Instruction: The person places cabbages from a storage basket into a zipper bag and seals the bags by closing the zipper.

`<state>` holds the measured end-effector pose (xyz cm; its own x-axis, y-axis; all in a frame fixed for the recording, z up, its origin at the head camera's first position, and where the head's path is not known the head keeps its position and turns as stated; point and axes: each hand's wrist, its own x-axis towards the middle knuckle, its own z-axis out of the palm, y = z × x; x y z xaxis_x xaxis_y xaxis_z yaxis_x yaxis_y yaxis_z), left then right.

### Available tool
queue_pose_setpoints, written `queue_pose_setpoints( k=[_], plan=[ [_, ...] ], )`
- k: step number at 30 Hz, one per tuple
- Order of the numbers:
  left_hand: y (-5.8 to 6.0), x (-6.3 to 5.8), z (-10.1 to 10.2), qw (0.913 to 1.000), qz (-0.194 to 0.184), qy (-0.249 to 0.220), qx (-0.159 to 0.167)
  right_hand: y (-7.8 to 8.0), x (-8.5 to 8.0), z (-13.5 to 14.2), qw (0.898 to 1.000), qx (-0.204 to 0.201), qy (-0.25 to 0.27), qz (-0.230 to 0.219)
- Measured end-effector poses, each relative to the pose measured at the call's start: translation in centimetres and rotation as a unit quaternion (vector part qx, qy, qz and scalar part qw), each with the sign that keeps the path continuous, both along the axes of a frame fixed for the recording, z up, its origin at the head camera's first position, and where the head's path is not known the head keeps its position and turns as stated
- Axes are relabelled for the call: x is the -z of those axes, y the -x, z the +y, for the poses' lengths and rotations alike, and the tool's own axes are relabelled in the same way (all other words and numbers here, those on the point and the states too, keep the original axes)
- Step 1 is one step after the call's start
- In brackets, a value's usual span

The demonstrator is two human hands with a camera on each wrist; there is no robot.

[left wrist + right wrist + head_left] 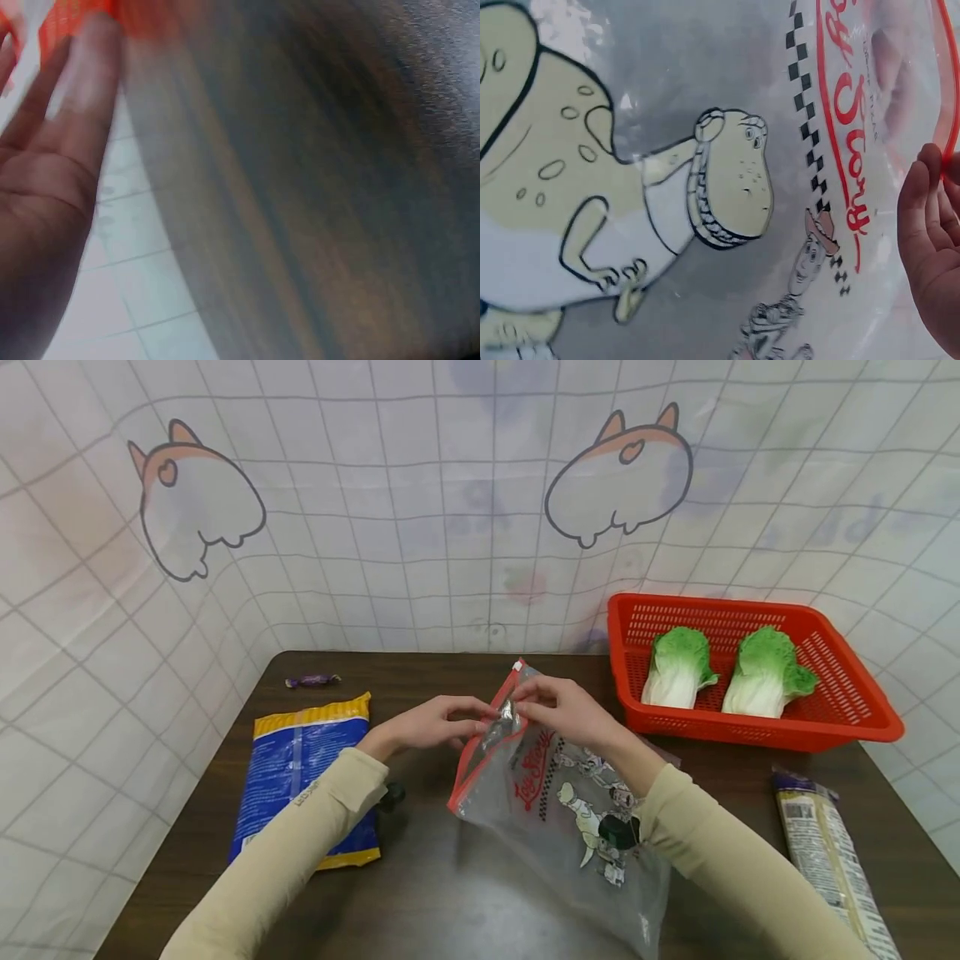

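Note:
A clear plastic zip bag (517, 810) with a red zip edge, cartoon figures and red lettering stands tilted over the middle of the table, its mouth partly spread. My left hand (427, 724) pinches the mouth's left edge with thumb and fingertips; the left wrist view shows this hand (52, 172) blurred. On the other side of the mouth, my right hand (573, 710) pinches the red edge close to the white slider (518, 666). The right wrist view has the bag's printed side (735, 180) large, with fingers (922, 202) at the red rim.
A red plastic basket (750, 727) with two cabbages (678, 668) stands at the back right. A blue and yellow packet (300, 768) lies on the left, a small purple-wrapped candy (312, 681) behind it. Another long packet (825, 852) lies at the right edge.

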<state>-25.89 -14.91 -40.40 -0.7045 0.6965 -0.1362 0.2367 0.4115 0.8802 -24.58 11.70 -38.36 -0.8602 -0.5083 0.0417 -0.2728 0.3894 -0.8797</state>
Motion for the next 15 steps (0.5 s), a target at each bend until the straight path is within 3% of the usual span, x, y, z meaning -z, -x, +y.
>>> queue_pose_setpoints(
  k=[2, 4, 6, 9, 12, 15],
  plan=[
    [0.0, -0.8, -0.2, 0.9997, 0.016, -0.013, -0.011, -0.4, -1.2, 0.0, 1.0, -0.007, 0.015, 0.012],
    [-0.1, -2.4, -0.4, 0.9985, 0.039, -0.028, -0.026, -0.6, -2.6, 0.0, 0.999, -0.01, 0.033, 0.03],
    [-0.2, -4.8, -0.4, 0.9958, 0.076, -0.032, -0.041, -0.8, -4.2, 0.0, 0.997, -0.007, 0.043, 0.068],
    [-0.9, -9.3, 0.1, 0.9855, 0.147, -0.02, -0.081, -0.9, -6.6, -0.3, 0.987, 0.006, 0.066, 0.143],
    [-2.3, -14.2, 1.3, 0.9588, 0.258, 0.009, -0.118, -1.0, -8.5, -0.7, 0.97, 0.036, 0.104, 0.215],
    [-4.0, -18.0, 2.9, 0.9089, 0.391, 0.045, -0.139, -1.2, -9.5, -1.2, 0.952, 0.062, 0.175, 0.244]
  ],
)
